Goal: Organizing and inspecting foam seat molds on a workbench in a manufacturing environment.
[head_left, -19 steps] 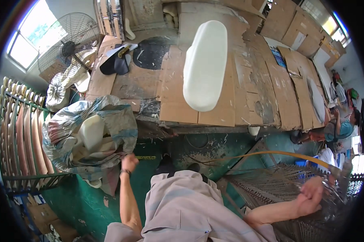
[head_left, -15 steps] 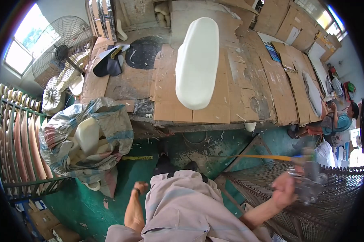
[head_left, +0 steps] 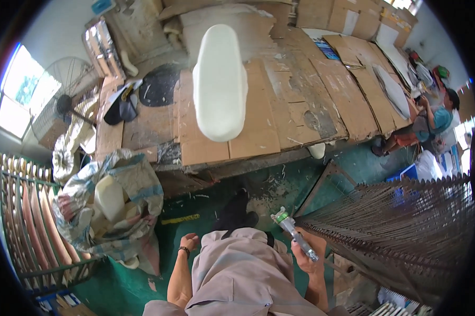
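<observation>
My right hand (head_left: 307, 257), at the lower right of my body, is closed around a silver metal spray gun (head_left: 295, 235) with a green ring near its front end. My left hand (head_left: 189, 241) hangs at my left side with the fingers curled and nothing seen in them; a dark band circles the wrist. Ahead of me, on a cardboard-covered table (head_left: 203, 154), lies a long, pale foam pad (head_left: 220, 87) with rounded ends. Neither hand touches it.
A woven sack (head_left: 145, 195) of pale foam pieces stands at left, beside a rack (head_left: 34, 210) of curved pieces. A large fan (head_left: 63, 102) is behind them. A dark metal mesh rack (head_left: 390, 226) fills the right. Another person (head_left: 432, 118) sits at far right.
My right hand has swung the spray gun from above the mesh rack at right inward to beside my body. The view has turned right, so the table and pad appear further left.
</observation>
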Demonstrator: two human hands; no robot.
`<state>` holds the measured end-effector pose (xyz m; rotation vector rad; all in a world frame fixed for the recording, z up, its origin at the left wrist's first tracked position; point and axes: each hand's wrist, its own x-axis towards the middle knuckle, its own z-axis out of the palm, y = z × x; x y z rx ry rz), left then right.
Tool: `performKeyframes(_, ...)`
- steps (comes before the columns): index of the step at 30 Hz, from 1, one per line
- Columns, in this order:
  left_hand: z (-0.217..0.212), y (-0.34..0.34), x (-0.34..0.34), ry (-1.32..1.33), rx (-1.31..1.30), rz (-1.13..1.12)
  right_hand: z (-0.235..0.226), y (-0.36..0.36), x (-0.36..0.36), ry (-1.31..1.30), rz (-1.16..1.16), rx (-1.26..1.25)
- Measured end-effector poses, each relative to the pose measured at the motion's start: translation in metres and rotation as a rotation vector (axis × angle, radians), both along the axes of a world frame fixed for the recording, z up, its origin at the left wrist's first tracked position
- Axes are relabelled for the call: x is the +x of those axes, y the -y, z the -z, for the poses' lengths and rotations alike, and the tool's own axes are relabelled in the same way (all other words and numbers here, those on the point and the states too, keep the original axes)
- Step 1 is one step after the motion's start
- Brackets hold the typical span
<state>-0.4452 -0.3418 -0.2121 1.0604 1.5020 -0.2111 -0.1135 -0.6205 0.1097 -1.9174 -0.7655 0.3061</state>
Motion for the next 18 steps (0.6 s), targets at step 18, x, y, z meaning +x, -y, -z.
performKeyframes(18,-0.118,-0.068,0.23,0.503,0.452,0.69,0.021,0.01,-0.01,-0.279,0.28,0.342)
